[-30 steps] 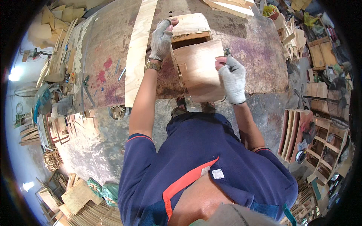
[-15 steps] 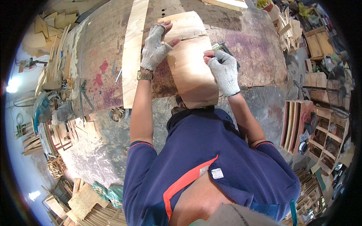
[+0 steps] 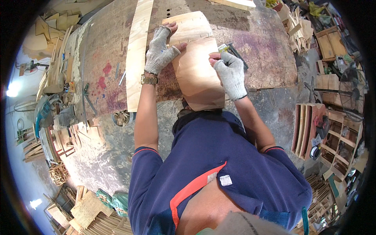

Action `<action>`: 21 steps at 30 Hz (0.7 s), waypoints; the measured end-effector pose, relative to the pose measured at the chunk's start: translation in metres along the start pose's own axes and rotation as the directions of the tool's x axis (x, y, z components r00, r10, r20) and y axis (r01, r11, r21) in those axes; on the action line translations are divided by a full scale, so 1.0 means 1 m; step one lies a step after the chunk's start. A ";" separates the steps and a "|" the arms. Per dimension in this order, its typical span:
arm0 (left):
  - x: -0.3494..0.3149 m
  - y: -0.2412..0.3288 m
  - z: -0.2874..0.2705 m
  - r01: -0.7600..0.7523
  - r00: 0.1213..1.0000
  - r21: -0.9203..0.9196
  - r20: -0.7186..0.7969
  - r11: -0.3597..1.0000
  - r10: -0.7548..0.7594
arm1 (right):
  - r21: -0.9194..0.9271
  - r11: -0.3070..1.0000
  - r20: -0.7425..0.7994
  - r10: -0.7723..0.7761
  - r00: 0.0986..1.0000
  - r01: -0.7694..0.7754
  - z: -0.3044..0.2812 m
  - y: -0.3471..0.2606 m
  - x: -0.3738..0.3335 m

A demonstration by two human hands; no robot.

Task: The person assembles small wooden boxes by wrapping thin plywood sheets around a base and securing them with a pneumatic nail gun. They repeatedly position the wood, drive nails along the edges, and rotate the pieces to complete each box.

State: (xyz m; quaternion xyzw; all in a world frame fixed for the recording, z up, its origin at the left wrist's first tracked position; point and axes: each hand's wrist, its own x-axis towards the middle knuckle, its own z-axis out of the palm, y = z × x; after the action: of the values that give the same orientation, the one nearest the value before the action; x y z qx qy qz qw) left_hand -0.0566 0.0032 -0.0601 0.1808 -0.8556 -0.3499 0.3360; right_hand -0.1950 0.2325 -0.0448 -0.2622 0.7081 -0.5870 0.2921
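Observation:
A pale plywood panel (image 3: 199,74) with a slightly curved outline lies in front of me, its near end close to my waist. A ragged crosswise line (image 3: 192,40) runs over its upper part. My left hand (image 3: 159,49), in a grey fingerless glove, rests on the panel's left edge with thumb and fingers spread. By the right edge, my gloved right hand (image 3: 230,74) has thumb and fingers pinched together. A small yellowish piece (image 3: 224,49) shows just past those fingers; its kind is unclear. Behind the hand lies a dark, narrow object (image 3: 238,55), partly hidden.
A long plywood strip (image 3: 137,58) lies left of the panel on the stained worktable (image 3: 266,51). Another wooden piece (image 3: 237,4) sits at the far edge. Wood offcuts (image 3: 295,27) are heaped at the right, beside a standing fan (image 3: 348,92). Thin metal tools (image 3: 89,98) lie at the left.
My right hand has shifted slightly left and remains pinched. The ragged line across the panel looks thinner than before. My left hand stays nearly in place.

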 end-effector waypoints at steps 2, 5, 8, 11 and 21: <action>0.000 0.000 0.000 -0.023 1.000 -0.026 -0.004 0.999 0.022 | 0.003 1.000 -0.010 -0.014 1.000 0.014 0.000 0.000 -0.001; 0.000 0.004 -0.002 -0.025 1.000 -0.017 0.008 1.000 0.025 | 0.018 0.999 0.001 -0.042 0.999 0.042 0.000 0.001 -0.001; 0.000 0.015 -0.004 0.006 1.000 0.038 0.015 0.999 -0.007 | 0.015 0.999 0.014 -0.044 0.999 0.044 0.000 0.000 -0.001; -0.001 0.036 -0.012 -0.158 0.987 0.464 0.084 0.872 0.134 | 0.008 1.000 0.021 -0.019 1.000 0.019 -0.001 -0.002 -0.004; -0.021 0.100 0.037 -0.146 0.989 0.770 0.124 0.621 0.079 | -0.043 0.996 0.054 -0.079 0.995 0.082 -0.004 -0.004 -0.007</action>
State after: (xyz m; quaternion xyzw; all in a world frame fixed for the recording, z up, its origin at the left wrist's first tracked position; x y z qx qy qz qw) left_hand -0.0755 0.1013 -0.0167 0.2402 -0.9446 0.0680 0.2131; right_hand -0.1927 0.2393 -0.0397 -0.3124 0.7022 -0.5749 0.2807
